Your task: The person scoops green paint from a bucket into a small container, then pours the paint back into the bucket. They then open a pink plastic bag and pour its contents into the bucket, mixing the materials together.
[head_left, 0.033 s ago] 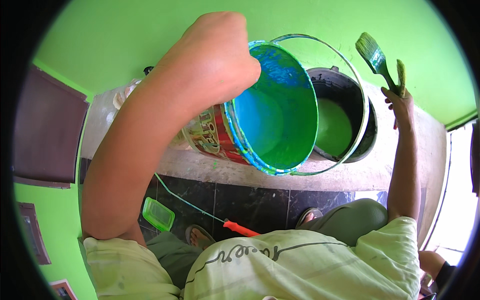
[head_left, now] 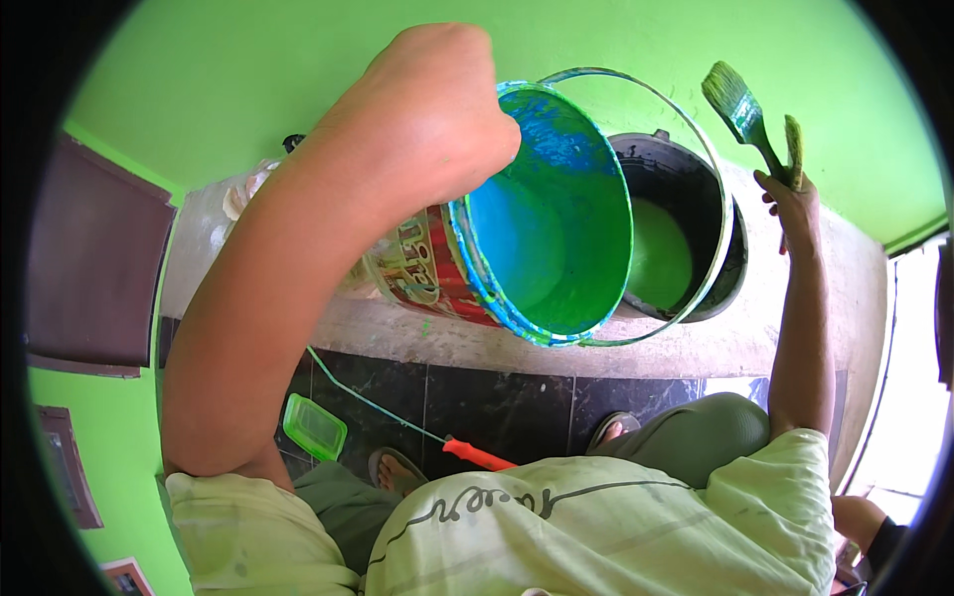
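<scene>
The left arm rises from the lower left of the frame, and the left hand [head_left: 452,89] is at the top, left of centre, against the rim of a paint bucket [head_left: 586,184]; its fingers are hidden, so how far they are open or what they grip cannot be told. The bucket is tilted at upper centre, its mouth facing the viewer, the inside coated in blue and green paint and the outside bearing a red label, partly behind the forearm. Its pale wire handle [head_left: 724,189] loops rightward across a black bucket [head_left: 733,283], right of centre, which holds light green paint [head_left: 656,253]. At upper right, the right hand [head_left: 797,204] has its fingers closed around a wide brush [head_left: 740,109], bristles up, and a second brush [head_left: 794,149] that looks narrower just beside it. Both buckets are over a pale ledge [head_left: 397,325]. Below, a paint roller's orange handle [head_left: 477,454] is at lower centre, and a green plastic container [head_left: 315,427] lies on black floor tiles [head_left: 497,402] at lower left.
</scene>
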Demonstrator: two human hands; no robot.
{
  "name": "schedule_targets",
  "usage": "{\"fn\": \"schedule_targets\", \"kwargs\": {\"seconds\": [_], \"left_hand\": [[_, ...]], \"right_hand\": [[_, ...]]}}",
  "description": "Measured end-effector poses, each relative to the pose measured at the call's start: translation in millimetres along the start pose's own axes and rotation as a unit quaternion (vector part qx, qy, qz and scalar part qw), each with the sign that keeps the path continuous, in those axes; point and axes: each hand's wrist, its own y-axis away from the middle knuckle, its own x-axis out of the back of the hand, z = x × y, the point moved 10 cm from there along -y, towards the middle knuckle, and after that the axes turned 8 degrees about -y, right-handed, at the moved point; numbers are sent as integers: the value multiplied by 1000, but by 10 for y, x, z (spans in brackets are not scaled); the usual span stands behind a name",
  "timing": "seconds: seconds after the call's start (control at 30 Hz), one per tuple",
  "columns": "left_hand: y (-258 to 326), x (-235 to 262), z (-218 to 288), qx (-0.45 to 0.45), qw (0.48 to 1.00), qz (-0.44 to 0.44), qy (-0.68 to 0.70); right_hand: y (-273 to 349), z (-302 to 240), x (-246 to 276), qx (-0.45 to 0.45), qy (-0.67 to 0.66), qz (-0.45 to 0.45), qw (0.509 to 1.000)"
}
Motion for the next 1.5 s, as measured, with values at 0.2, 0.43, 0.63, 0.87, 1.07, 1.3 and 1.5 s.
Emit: {"fn": "schedule_targets", "kwargs": {"seconds": [0.2,0.43,0.63,0.87,1.07,1.3,1.5], "left_hand": [[-292,-104,415,-9,1000,-16,-4],[-573,-263,918,-70,997,2,-21],[-679,-284,1192,-65,997,3,-29],[-868,-392,1420,-113,990,49,-67],[-707,-845,1877,-344,813,-63,-466],[-646,-714,2007,-391,801,-17,-453],[-733,-866,2099,-339,798,-89,-490]], "right_hand": [[-47,55,63,0,-6,15,1000],[-76,117,141,-15,-17,38,999],[-108,139,202,-20,-19,47,999],[-186,265,197,-47,-1,31,998],[-198,294,135,-51,-10,24,998],[-205,275,124,-26,-13,26,999],[-213,300,75,-37,-14,22,999]]}}
